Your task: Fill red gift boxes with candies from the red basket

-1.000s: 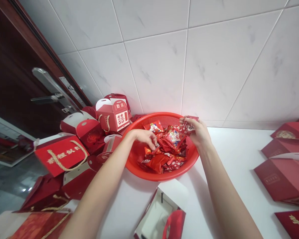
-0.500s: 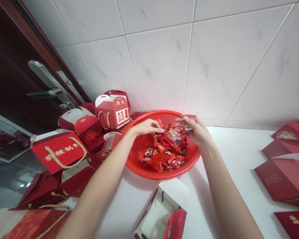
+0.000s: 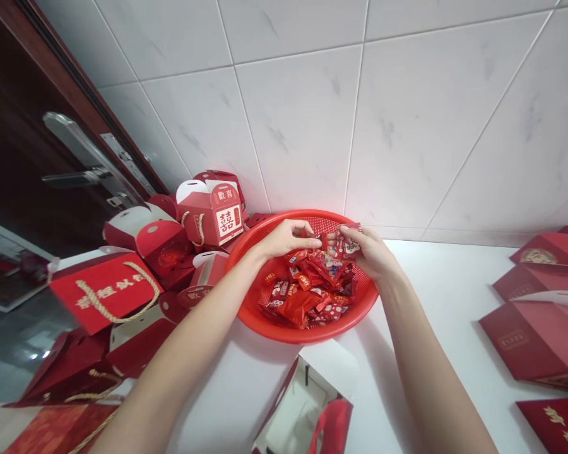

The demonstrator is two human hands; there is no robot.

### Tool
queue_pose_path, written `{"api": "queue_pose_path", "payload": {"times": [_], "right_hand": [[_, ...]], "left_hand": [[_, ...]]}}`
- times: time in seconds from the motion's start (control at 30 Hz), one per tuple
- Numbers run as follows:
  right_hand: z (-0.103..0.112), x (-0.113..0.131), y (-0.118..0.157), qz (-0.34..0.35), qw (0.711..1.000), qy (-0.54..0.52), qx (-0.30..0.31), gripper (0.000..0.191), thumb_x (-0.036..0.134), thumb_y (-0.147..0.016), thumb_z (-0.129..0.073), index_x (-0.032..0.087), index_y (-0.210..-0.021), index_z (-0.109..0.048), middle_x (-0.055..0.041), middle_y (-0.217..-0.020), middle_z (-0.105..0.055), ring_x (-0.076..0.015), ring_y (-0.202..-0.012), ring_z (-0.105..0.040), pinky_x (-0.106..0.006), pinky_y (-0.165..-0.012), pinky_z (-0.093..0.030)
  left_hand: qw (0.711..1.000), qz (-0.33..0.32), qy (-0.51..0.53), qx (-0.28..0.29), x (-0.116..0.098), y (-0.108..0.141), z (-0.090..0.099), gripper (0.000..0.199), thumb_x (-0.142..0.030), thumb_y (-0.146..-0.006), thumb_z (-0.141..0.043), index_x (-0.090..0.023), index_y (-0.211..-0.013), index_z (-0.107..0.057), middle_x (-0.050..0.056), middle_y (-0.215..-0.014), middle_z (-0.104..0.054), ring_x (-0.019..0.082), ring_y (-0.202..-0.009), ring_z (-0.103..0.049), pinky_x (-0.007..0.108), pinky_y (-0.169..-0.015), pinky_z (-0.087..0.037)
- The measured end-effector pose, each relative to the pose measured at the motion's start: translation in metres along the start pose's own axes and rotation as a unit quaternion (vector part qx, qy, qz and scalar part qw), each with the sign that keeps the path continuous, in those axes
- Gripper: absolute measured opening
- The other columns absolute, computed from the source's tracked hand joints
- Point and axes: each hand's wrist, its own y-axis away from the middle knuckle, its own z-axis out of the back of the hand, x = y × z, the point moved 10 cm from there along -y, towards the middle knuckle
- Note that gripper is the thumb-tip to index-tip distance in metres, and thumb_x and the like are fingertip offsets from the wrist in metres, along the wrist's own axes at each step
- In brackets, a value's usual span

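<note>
Would judge the step in hand as picking small packets out of a basket. From the left, can see red and white folded-card gift boxes [image 3: 170, 249], crowded one against another, with twisted beige rope handles [image 3: 116, 320] on some. Next along, find the left hand [image 3: 291, 238] over the far-left part of the basket, with fingers curled and barely a gap to the thumb, apparently nipping a small glossy red packet [image 3: 324, 239] at the fingertips; cannot make out its full shape. Underneath, see the round red plastic basket with perforated walls [image 3: 307, 339], resting upright on the white table [image 3: 445, 277] near the tiled wall, with glossy red packets [image 3: 298, 306] piled loosely inside. Nearer the camera, just beyond the basket's front rim, note a white-lined red card box [image 3: 300, 403], standing open, with a red strap-like piece [image 3: 336, 425] at its near side. Further right, find the right hand [image 3: 362, 249] above the basket's far-right rim, pinching a flat dark-red packet with white dots [image 3: 348, 241], close beside the left fingertips. Would say the next move calls for keeping both pinches while lifting clear of the pile. At far right, see dark-red card boxes [image 3: 525, 340] in a row.
</note>
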Motion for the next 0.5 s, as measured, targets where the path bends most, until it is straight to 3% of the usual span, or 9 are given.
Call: {"api": "queue_pose_path", "payload": {"times": [0.17, 0.27, 0.4, 0.5], "right_hand": [[-0.012, -0.007, 0.005, -0.037, 0.997, 0.046, 0.055, 0.033, 0.042, -0.062, -0.089, 0.018, -0.071, -0.067, -0.0034, -0.068, -0.072, -0.0176, -0.058, -0.068, -0.031, -0.059, -0.061], [-0.014, -0.010, 0.008, -0.052, 0.995, 0.055, 0.062, 0.037, 0.038, -0.057, -0.092, 0.019, -0.070, -0.063, -0.0007, -0.064, -0.069, -0.0165, -0.059, -0.067, -0.031, -0.060, -0.062], [-0.006, -0.005, 0.004, -0.019, 0.998, 0.058, 0.012, 0.034, 0.034, -0.057, -0.090, 0.020, -0.075, -0.065, -0.0013, -0.067, -0.071, -0.0169, -0.056, -0.066, -0.029, -0.054, -0.059], [0.007, 0.004, 0.003, 0.029, 0.997, 0.040, -0.058, 0.028, 0.033, -0.059, -0.086, 0.020, -0.074, -0.065, -0.0008, -0.067, -0.071, -0.0162, -0.056, -0.065, -0.028, -0.053, -0.058]], "left_hand": [[0.998, -0.037, -0.036, 0.023, -0.009, -0.003, -0.021, 0.046, -0.050, -0.064, -0.084, -0.018, -0.063, -0.051, -0.008, -0.060, -0.046, 0.010, -0.059, -0.045, 0.026, -0.059, -0.035], [0.999, -0.031, -0.002, 0.044, -0.007, -0.003, -0.030, 0.042, -0.045, -0.062, -0.085, -0.018, -0.072, -0.056, -0.006, -0.067, -0.055, 0.012, -0.065, -0.053, 0.026, -0.064, -0.040], [0.998, 0.012, 0.055, 0.035, 0.000, -0.003, -0.022, 0.054, -0.039, -0.056, -0.089, -0.019, -0.094, -0.056, -0.006, -0.072, -0.062, 0.013, -0.067, -0.061, 0.026, -0.067, -0.044], [0.996, 0.056, 0.024, 0.066, 0.007, 0.002, -0.021, 0.047, -0.044, -0.059, -0.087, -0.020, -0.084, -0.056, -0.003, -0.071, -0.066, 0.014, -0.064, -0.063, 0.026, -0.063, -0.045]]}}
